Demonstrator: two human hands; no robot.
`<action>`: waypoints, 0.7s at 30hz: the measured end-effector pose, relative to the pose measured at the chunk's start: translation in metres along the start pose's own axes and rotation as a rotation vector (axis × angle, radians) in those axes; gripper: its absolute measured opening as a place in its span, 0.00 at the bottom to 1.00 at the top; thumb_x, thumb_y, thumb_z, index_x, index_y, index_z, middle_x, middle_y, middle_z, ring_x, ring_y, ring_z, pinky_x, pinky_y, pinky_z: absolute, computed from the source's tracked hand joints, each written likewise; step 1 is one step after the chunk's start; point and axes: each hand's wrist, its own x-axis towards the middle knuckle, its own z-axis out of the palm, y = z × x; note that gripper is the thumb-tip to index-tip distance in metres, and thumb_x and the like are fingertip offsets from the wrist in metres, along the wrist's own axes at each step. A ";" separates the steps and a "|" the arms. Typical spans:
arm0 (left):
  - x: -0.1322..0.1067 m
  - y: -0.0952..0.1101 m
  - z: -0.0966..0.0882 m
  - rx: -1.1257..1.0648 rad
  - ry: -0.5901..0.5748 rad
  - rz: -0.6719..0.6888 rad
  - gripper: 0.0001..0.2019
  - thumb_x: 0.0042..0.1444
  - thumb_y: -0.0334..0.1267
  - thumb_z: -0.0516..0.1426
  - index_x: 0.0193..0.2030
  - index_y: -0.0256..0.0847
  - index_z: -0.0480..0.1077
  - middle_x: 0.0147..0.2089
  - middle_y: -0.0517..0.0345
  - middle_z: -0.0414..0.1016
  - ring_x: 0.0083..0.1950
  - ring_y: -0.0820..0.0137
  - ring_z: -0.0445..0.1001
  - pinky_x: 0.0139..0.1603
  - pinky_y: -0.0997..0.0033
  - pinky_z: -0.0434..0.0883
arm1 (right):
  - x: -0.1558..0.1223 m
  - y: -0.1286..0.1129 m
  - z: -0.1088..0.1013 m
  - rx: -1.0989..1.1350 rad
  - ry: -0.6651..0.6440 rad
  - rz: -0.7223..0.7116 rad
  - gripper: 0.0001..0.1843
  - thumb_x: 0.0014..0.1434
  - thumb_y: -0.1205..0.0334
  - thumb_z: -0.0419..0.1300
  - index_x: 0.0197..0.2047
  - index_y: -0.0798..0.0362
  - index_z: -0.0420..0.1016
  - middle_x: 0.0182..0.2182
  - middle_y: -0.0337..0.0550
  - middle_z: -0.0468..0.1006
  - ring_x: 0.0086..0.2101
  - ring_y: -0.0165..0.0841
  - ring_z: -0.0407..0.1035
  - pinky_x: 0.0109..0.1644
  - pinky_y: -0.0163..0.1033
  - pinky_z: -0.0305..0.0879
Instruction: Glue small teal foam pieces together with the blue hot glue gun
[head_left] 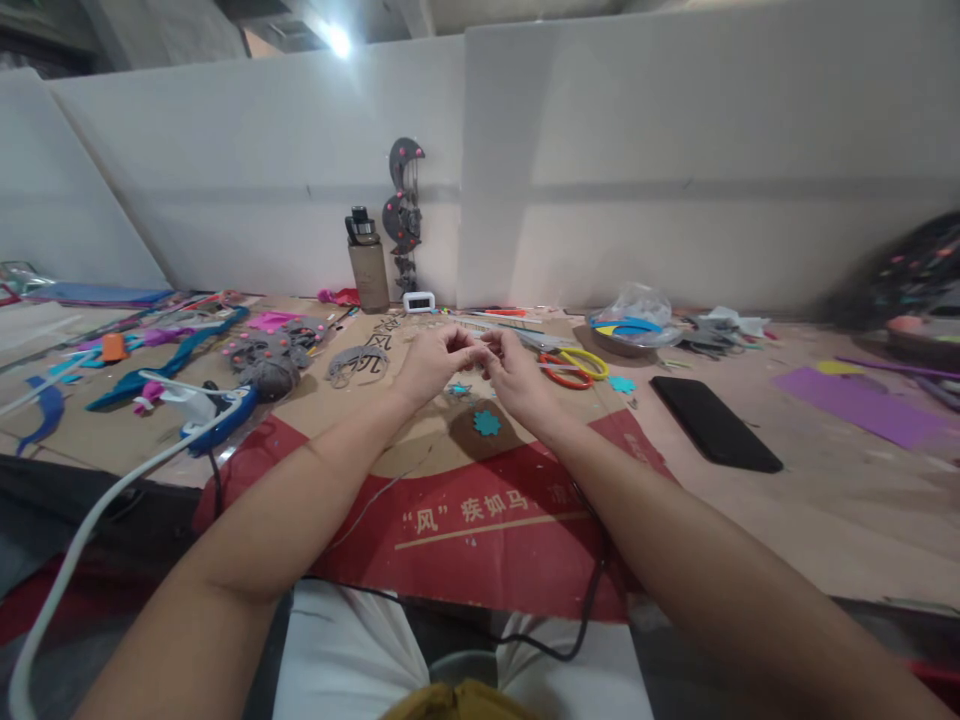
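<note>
"One teal flower cutout (pixel 487 423) sighted. Position?"

"Lying flat on the printed cardboard (pixel 465 575), on the near side of the fingertips."

"Condition of the hands?"

"Left hand (pixel 437 364) and right hand (pixel 517 378): fingers bent, fingertips close together above the cardboard. Whether either grasps anything, I cannot tell."

"Items adjacent?"

"Red and yellow scissor handles (pixel 583 371), just to the right of the right hand. Black phone (pixel 714 422), farther right, lying flat."
</note>
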 end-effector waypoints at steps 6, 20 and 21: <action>0.002 -0.004 -0.001 -0.019 -0.103 0.015 0.17 0.54 0.51 0.58 0.26 0.38 0.65 0.22 0.62 0.66 0.24 0.77 0.61 0.27 0.73 0.60 | 0.005 0.003 -0.001 0.114 -0.019 0.067 0.14 0.58 0.53 0.58 0.44 0.50 0.63 0.32 0.39 0.70 0.30 0.31 0.66 0.32 0.37 0.62; 0.004 0.002 0.006 -0.603 -0.002 -0.077 0.15 0.50 0.47 0.63 0.32 0.36 0.70 0.28 0.58 0.71 0.26 0.78 0.66 0.30 0.74 0.65 | 0.010 -0.006 -0.006 0.334 -0.135 0.108 0.18 0.57 0.43 0.54 0.36 0.50 0.65 0.28 0.36 0.69 0.24 0.26 0.63 0.25 0.32 0.56; 0.005 0.000 0.004 -0.575 0.012 -0.084 0.13 0.51 0.46 0.62 0.34 0.36 0.71 0.29 0.58 0.72 0.27 0.78 0.67 0.31 0.74 0.65 | 0.010 -0.004 -0.007 0.283 -0.119 0.109 0.16 0.58 0.45 0.53 0.36 0.50 0.65 0.28 0.36 0.69 0.24 0.26 0.63 0.25 0.33 0.56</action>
